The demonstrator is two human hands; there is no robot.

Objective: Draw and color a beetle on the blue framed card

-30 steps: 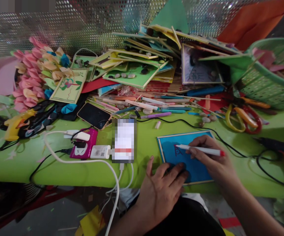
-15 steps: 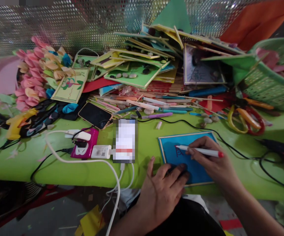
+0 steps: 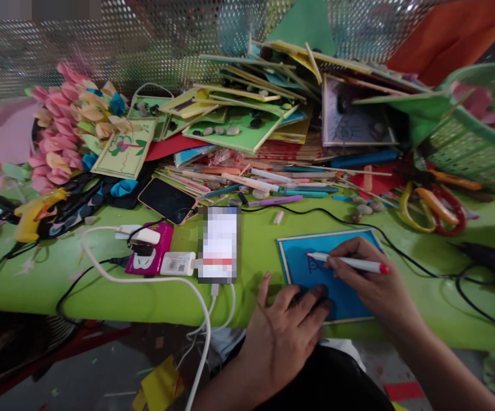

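A blue card (image 3: 345,302) edged with thin pale sticks lies on the green table in front of me. Between the fingers of my right hand (image 3: 371,279) is a white marker (image 3: 358,263) with a red end, its tip at a few red pen strokes (image 3: 311,264) on the card's upper left. My left hand (image 3: 290,325) rests with fingers spread over the card's lower left corner, thumb on the table. A phone (image 3: 218,245) with a blurred screen lies left of the card, a white cable plugged into it.
Behind lie scattered markers (image 3: 264,181), pebbles (image 3: 365,209) and a pile of stick-framed cards (image 3: 234,128). Scissors (image 3: 418,208) and a green basket (image 3: 478,137) stand right. Left are a magenta power socket (image 3: 157,248), a yellow glue gun (image 3: 37,214) and cables. A dark glue gun (image 3: 487,257) lies far right.
The view has shifted very slightly. Both hands keep nearly the same place, and the marker tip stays at the red strokes.
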